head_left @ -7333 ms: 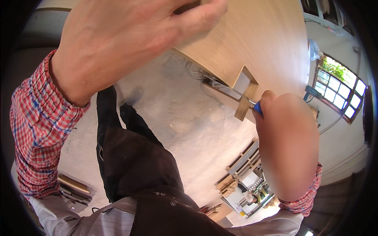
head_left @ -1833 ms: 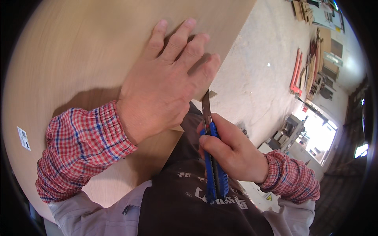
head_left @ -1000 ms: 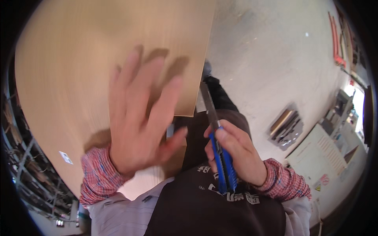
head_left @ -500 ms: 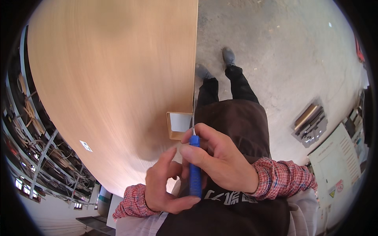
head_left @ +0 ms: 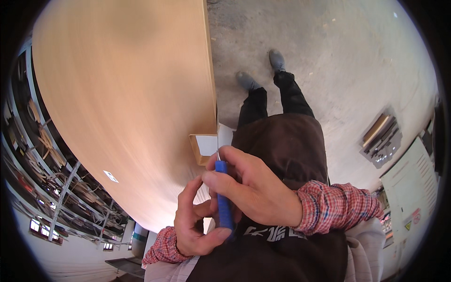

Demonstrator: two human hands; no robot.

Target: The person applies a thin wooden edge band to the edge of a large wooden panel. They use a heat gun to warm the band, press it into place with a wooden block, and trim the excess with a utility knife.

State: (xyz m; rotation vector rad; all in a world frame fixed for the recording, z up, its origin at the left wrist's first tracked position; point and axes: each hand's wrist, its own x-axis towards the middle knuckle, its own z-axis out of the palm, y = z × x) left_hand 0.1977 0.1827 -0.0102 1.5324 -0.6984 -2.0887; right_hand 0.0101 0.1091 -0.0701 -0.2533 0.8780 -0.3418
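A tool with a ribbed blue handle (head_left: 223, 211) and a thin metal shaft lies between my two hands, its shaft pointing away from me along the panel's edge. My right hand (head_left: 263, 190) grips the handle's upper end from the right, with the index finger near the shaft. From the left, my left hand (head_left: 192, 221) has its fingers against the handle, the thumb at its lower end. A wood-grain panel (head_left: 136, 80) lies to the left. Beside the shaft, its edge has a squarish cutout (head_left: 192, 148) with something white behind it. My hands hide part of the handle.
A small white label (head_left: 111, 176) sits on the panel. Racks with strips and offcuts (head_left: 47, 145) run along the left. On the concrete floor (head_left: 338, 61) at the right lies a stack of boards (head_left: 381, 140). A pale cabinet (head_left: 411, 188) stands at the lower right.
The panel's edge, my hands and the tool appear further left in view, while the floor items shift right. Both hands keep about the same hold on the handle.
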